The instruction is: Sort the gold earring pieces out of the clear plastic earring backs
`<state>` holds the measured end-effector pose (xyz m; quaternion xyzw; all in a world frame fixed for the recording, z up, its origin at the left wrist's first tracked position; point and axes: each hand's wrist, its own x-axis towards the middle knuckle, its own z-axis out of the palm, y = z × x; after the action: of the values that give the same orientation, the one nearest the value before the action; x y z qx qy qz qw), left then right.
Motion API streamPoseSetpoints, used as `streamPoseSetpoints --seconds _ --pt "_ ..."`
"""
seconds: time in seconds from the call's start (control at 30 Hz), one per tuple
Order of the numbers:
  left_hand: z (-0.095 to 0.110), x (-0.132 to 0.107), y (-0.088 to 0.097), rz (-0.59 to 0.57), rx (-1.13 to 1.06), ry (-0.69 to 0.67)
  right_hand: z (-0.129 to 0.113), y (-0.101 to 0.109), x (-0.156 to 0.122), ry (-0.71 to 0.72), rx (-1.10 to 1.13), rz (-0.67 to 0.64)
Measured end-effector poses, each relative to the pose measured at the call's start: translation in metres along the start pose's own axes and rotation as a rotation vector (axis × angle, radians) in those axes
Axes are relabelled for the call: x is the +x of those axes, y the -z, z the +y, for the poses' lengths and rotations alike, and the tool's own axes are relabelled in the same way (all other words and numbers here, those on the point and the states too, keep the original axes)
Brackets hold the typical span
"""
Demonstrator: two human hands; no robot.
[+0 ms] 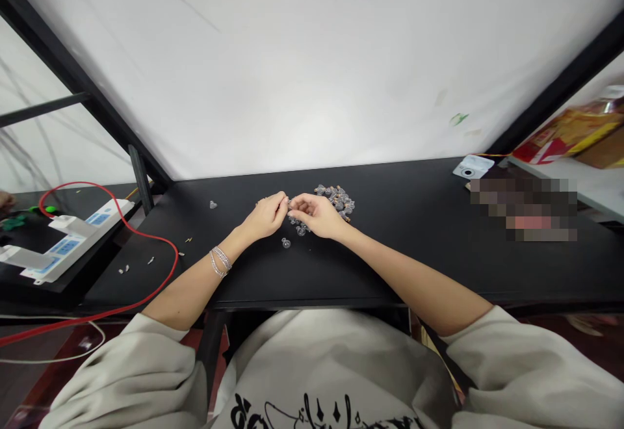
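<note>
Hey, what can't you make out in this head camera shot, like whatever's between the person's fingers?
- Anything held by the left hand or right hand: hidden by the fingers.
- The heap of small parts: too small to identify in the head view.
- The pixelated patch: blurred, hiding what lies there.
- The printed packet: cut off by the right edge.

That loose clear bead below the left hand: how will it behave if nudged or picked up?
The clear bead looks round, so it will probably roll on the black tabletop if nudged. It may be glass, so possibly fragile, and its smooth surface could slip when pinched.
</note>
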<state>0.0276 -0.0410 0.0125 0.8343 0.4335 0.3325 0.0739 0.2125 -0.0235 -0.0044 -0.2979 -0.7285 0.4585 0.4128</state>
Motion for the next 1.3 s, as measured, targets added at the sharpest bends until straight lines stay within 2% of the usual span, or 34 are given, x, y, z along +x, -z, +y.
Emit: streamPoseSetpoints --seconds 0.2,0.3,0.43,0.6,0.83,1.0,1.07,1.3 --pt "-0.007 0.004 0.013 0.025 -0.045 0.075 0.004 0.003 -0.001 0.106 -0.199 0.099" --pt "-0.021 0.005 0.024 0.091 -0.035 0.127 0.006 0.004 0.000 0.119 -0.242 0.121" --pt "-0.042 0.005 0.034 0.195 0.086 0.167 0.005 0.006 0.000 0.116 -0.274 0.131" --pt "-0.057 0.004 0.038 0.205 0.122 0.247 0.001 0.006 -0.002 0.108 -0.286 0.115" --pt "-0.054 0.005 0.038 0.146 0.152 0.303 0.004 0.006 -0.002 0.102 -0.279 0.106" --pt "-0.057 0.004 0.042 -0.079 0.154 0.351 0.006 0.006 -0.002 0.109 -0.274 0.102" --pt "-0.058 0.003 0.045 -0.133 0.160 0.356 0.006 0.006 -0.002 0.112 -0.273 0.100" --pt "-0.052 0.004 0.050 -0.152 0.145 0.370 0.006 0.005 -0.002 0.114 -0.279 0.100"
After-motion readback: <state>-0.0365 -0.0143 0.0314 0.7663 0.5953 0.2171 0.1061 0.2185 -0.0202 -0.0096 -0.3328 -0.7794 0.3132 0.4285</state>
